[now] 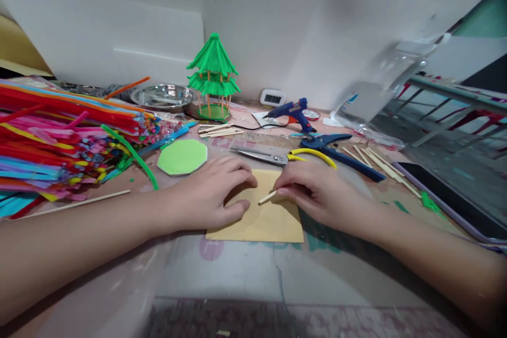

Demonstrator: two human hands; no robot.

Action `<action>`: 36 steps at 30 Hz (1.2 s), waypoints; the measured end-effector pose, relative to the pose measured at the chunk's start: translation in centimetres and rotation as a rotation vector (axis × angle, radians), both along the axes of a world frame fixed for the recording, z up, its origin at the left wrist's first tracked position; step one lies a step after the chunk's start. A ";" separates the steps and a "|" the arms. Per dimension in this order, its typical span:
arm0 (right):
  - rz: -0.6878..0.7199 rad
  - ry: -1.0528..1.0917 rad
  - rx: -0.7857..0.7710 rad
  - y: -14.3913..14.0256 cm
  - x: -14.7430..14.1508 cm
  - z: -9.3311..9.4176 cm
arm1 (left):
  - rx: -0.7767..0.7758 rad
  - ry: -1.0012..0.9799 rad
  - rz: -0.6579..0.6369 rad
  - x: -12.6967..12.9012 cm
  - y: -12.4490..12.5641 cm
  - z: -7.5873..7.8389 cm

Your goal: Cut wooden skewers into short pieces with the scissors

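**Pressing a stick onto card**

Holding the tan card (261, 219) flat at frame centre, the left hand (209, 195) lies spread on it, gripping nothing. The right hand (312, 195) pinches a thin wooden stick (268, 197) by one end over the card. Both look light; the stick seems stiff yet snappable. No writing is legible.
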State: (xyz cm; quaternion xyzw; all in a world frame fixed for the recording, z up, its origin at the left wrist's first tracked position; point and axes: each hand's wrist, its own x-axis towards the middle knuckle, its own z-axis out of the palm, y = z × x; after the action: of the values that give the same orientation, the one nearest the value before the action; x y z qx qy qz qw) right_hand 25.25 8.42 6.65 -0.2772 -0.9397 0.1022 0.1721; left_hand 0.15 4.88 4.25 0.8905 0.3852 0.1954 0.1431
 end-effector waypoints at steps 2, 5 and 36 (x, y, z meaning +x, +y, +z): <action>0.018 -0.038 0.002 0.1 0.0 -0.5 | -0.008 -0.009 0.002 0.0 -0.1 0.1; -0.006 -0.108 0.113 0.4 0.1 -0.8 | -0.018 0.000 0.018 0.0 -0.2 0.2; 0.035 -0.050 0.019 0.5 -0.3 -0.5 | -0.010 0.017 0.020 0.1 -0.3 0.2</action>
State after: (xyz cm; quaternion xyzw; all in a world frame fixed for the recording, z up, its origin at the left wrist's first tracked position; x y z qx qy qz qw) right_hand 24.91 8.91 6.12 -0.2615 -0.9494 0.0895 0.1494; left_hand 0.26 4.58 4.42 0.8874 0.3963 0.1875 0.1424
